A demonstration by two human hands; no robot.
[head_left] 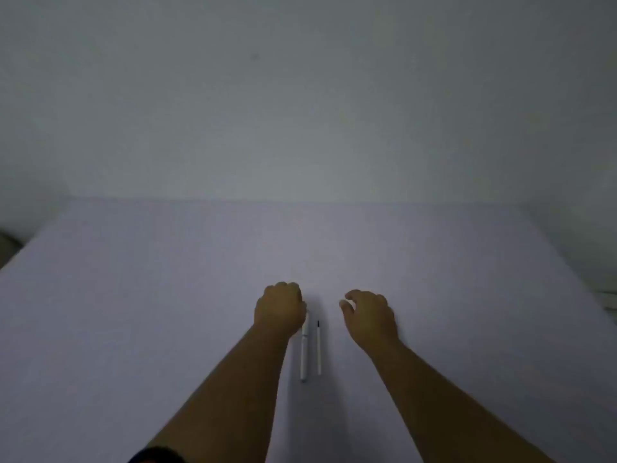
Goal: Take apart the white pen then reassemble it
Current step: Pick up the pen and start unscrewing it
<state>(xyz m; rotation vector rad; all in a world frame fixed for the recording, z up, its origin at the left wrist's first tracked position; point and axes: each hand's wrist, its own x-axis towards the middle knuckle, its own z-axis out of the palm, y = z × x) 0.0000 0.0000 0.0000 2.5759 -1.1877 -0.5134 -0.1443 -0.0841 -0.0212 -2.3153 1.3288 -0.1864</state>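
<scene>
My left hand [279, 307] is curled into a loose fist, knuckles up, resting on the pale table [133, 295]. Its thumb side sits against the far end of the white pen barrel [304, 354], and I cannot tell whether my fingers actually grip that end or only lie beside it. The barrel lies flat, pointing away from me, its near end free on the table between my forearms. Just to its right, parallel and not touching it, lies the thin refill [319, 349], with its dark tip at the far end. My right hand [369, 312] hovers palm down, well to the right of the refill, fingers bent and slightly parted, holding nothing. A plain wall [300, 95] rises behind the table
</scene>
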